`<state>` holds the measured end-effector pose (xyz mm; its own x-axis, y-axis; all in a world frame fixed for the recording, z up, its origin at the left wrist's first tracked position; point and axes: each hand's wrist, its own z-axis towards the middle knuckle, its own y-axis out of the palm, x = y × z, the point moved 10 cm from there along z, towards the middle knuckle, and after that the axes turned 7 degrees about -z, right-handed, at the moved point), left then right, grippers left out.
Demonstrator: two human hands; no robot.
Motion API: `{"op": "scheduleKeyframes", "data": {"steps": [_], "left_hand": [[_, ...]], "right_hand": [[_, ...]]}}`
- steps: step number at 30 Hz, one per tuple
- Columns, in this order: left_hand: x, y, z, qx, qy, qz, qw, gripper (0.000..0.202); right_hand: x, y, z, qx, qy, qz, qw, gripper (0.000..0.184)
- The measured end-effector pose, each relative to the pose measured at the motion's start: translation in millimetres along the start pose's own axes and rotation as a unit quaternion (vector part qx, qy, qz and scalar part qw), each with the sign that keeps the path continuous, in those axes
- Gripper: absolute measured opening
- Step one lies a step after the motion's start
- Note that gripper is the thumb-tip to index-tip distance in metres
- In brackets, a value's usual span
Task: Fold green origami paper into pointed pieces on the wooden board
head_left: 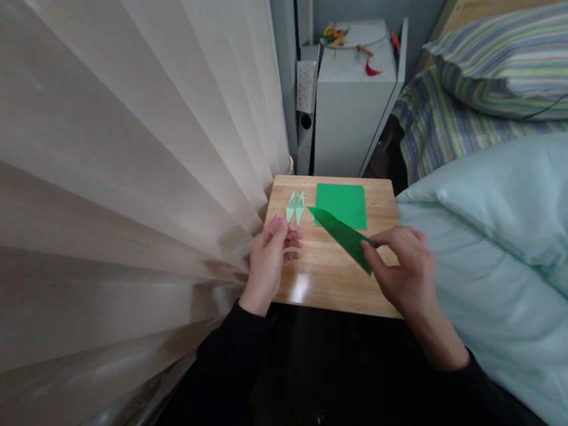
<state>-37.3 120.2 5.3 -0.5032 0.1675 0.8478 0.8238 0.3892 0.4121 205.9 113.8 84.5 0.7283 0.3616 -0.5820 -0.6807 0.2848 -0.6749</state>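
Note:
My right hand (404, 261) pinches a sheet of green paper (339, 235) folded into a long triangle, its point towards the left. Over the left part of the small wooden table (322, 280), my left hand (270, 255) has its fingers apart and is not touching the green triangle. Something small and pink (277, 222) shows at its fingertips; whether it is touched cannot be made out. Just beyond stand pale green folded paper pieces (295, 207). A stack of flat green paper squares (348, 202) lies at the table's far right, partly behind the triangle.
A pleated curtain (143, 159) hangs close along the left. On the right, a bed with a pale blue quilt (523, 229) and a striped pillow (524, 59) borders the table. Behind it stands a white cabinet (353, 116) with small decorations on top.

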Motion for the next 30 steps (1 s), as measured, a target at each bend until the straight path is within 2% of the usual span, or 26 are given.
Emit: {"op": "scheduleKeyframes", "data": {"steps": [2,4,6,8,10,12,15,16,18,20,22,27,30], "left_hand": [[-22,22.4,-9,-0.073,-0.075,0.017,0.994,0.054],[-35,34.7,-15,-0.114,-0.104,0.026,0.988,0.054],[-36,30.6,-11,-0.099,-0.079,0.046,0.991,0.048],[-27,19.5,-3,-0.068,-0.017,0.08,0.994,0.041],[-16,16.0,2,-0.071,0.048,0.144,0.986,0.033],[-7,23.9,0,-0.105,0.104,0.237,0.96,0.025],[2,50.7,-17,-0.184,0.189,0.359,0.895,0.017],[2,61.0,-25,-0.216,0.21,0.38,0.874,0.015],[0,76.4,-39,-0.267,0.226,0.39,0.852,0.014],[1,82.7,-46,-0.278,0.222,0.381,0.853,0.015],[6,83.7,-49,-0.265,0.217,0.366,0.865,0.013],[19,75.8,-45,-0.217,0.181,0.275,0.919,0.009],[24,73.7,-45,-0.207,0.206,0.267,0.918,0.012]], "right_hand": [[-28,9,-5,-0.031,-0.092,-0.062,0.993,0.014],[-50,24,-15,-0.082,-0.155,-0.084,0.981,0.019],[-67,37,-24,-0.117,-0.195,-0.081,0.97,0.023],[-76,48,-31,-0.152,-0.22,-0.067,0.961,0.023],[-78,52,-33,-0.173,-0.223,-0.038,0.959,0.016],[-67,44,-25,-0.146,-0.183,-0.002,0.972,0.01],[-36,23,-8,-0.066,-0.056,0.065,0.994,0.016],[-25,20,-5,-0.057,-0.013,0.094,0.994,0.018],[-11,22,-3,-0.064,0.052,0.154,0.985,0.016],[-3,25,-4,-0.074,0.096,0.196,0.973,0.012],[3,28,-5,-0.075,0.127,0.223,0.964,0.016],[13,33,-8,-0.082,0.162,0.285,0.941,0.019],[17,34,-8,-0.089,0.168,0.307,0.933,0.018]]}}
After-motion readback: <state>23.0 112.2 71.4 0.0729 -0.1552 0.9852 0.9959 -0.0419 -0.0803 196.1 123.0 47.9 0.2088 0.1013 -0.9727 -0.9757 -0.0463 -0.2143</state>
